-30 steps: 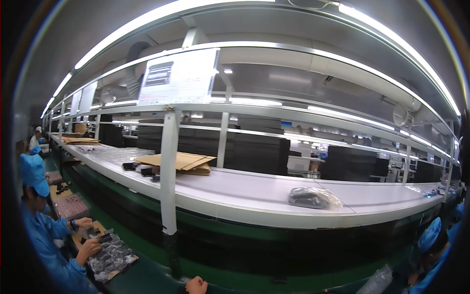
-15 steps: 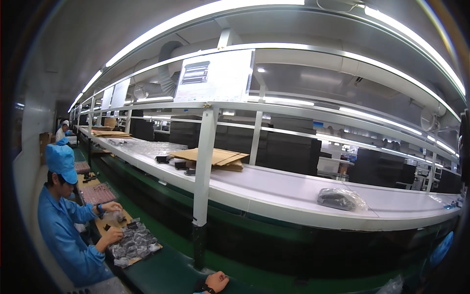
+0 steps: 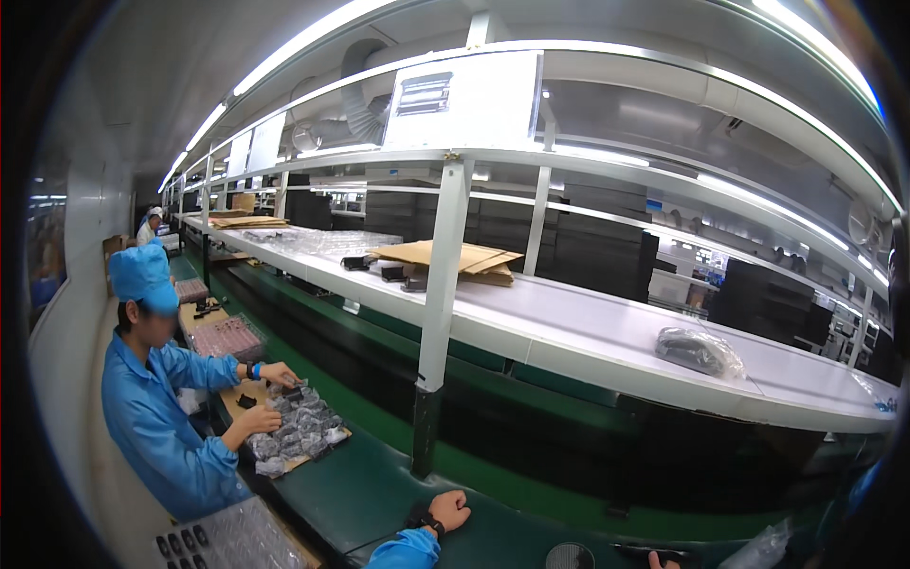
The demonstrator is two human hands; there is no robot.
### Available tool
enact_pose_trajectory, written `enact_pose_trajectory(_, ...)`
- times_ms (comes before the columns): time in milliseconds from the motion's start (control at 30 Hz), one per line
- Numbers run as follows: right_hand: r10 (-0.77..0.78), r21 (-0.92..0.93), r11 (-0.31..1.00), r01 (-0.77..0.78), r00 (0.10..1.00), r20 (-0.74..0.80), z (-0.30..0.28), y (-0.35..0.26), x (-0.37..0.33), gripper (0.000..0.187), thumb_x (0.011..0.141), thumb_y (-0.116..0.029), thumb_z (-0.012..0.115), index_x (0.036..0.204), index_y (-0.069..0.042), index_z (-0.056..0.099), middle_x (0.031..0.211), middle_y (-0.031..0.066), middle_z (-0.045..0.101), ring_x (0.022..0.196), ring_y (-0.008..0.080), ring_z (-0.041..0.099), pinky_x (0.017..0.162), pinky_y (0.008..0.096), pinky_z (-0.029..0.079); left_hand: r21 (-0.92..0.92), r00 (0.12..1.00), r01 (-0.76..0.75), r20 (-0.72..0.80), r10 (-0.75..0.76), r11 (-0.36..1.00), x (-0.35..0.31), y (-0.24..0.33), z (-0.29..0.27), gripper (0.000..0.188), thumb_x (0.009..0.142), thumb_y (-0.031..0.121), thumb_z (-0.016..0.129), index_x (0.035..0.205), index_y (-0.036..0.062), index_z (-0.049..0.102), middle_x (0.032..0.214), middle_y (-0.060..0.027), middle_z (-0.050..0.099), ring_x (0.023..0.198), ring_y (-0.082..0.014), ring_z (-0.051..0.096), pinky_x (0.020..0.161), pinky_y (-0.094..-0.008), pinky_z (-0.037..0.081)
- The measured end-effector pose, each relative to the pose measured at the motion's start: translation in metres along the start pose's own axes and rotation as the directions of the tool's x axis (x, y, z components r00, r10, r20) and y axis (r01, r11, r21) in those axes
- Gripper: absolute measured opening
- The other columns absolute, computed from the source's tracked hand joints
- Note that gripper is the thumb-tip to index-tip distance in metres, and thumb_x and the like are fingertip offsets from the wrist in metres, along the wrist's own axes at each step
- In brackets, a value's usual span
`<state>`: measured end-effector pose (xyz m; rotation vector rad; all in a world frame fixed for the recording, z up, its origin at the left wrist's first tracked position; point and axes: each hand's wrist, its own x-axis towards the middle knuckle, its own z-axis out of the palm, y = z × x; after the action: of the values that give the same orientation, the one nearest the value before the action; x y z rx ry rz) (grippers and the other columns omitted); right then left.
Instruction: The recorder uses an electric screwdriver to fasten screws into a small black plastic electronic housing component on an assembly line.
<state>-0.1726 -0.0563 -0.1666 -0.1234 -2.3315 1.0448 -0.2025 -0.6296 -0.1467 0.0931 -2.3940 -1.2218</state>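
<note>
My left hand (image 3: 450, 510) rests on the dark green bench top (image 3: 379, 507) with its fingers curled in. A black band circles that wrist, a thin dark cord runs left from it, and the sleeve is blue. Nothing shows in the fist. Only a small part of my right hand (image 3: 665, 561) comes in at the lower edge, next to a dark flat item (image 3: 649, 550). Most of its fingers are cut off. Between my hands lies a round, grey, finely patterned object (image 3: 570, 556). A crumpled clear plastic bag (image 3: 761, 547) is right of my right hand.
At left a co-worker (image 3: 161, 398) in blue handles plastic-wrapped parts on a board (image 3: 299, 431). Nearer lies a clear plastic tray (image 3: 232, 536) with black pieces. A white post (image 3: 444, 284) supports the raised shelf (image 3: 578, 327), which carries cardboard (image 3: 445, 256) and a bagged dark item (image 3: 700, 353).
The view has tilted down and turned left, so the scene sits further right. My right hand, the round object and the near tray with black pieces now show. The co-worker's hands shifted over the wrapped parts.
</note>
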Motion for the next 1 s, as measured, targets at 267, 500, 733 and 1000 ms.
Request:
enact_pose_trajectory(267,-0.021,-0.068,0.997,0.021,1.000,0.006,0.002,0.009,-0.002,0.062,0.097,-0.053,0.069,0.105,0.008,0.074,0.111,0.0334,0.070,0.107,0.0499,0.063,0.096,0.0494,0.048,-0.048,0.989,-0.025,-0.146,0.017,0.999,-0.011,0.000,-0.007,0.025,0.071,0.015,0.068,0.063,0.0043,0.046,0.060,-0.0197,0.047,0.055,-0.0389,0.047,0.053,-0.0458,0.037)
enact_pose_trajectory(500,-0.003,-0.056,0.998,0.004,1.000,0.030,0.002,0.007,0.000,0.063,0.096,-0.054,0.069,0.103,0.008,0.074,0.107,0.0327,0.071,0.103,0.0497,0.065,0.092,0.0487,0.049,-0.092,0.974,0.008,-0.227,-0.029,0.996,-0.014,0.000,-0.012,0.027,0.072,0.015,0.068,0.062,0.0038,0.046,0.058,-0.0189,0.046,0.051,-0.0347,0.045,0.052,-0.0440,0.038)
enact_pose_trajectory(733,0.021,-0.026,0.999,-0.020,0.999,0.044,-0.005,-0.024,-0.002,0.060,0.097,-0.051,0.070,0.100,0.008,0.074,0.105,0.0320,0.072,0.101,0.0496,0.065,0.091,0.0491,0.049,-0.159,0.960,0.051,-0.264,-0.092,0.986,-0.014,0.004,-0.018,0.028,0.074,0.014,0.070,0.061,0.0032,0.047,0.056,-0.0165,0.044,0.050,-0.0286,0.040,0.052,-0.0422,0.039)
enact_pose_trajectory(1000,-0.129,-0.106,0.987,0.124,0.991,-0.039,0.005,0.026,-0.004,0.055,0.098,-0.046,0.070,0.108,0.008,0.072,0.111,0.0311,0.071,0.105,0.0484,0.066,0.094,0.0464,0.050,-0.165,0.961,0.046,-0.261,-0.088,0.985,-0.013,0.003,-0.015,0.030,0.074,0.014,0.071,0.061,0.0033,0.046,0.055,-0.0152,0.042,0.049,-0.0255,0.039,0.051,-0.0416,0.038)
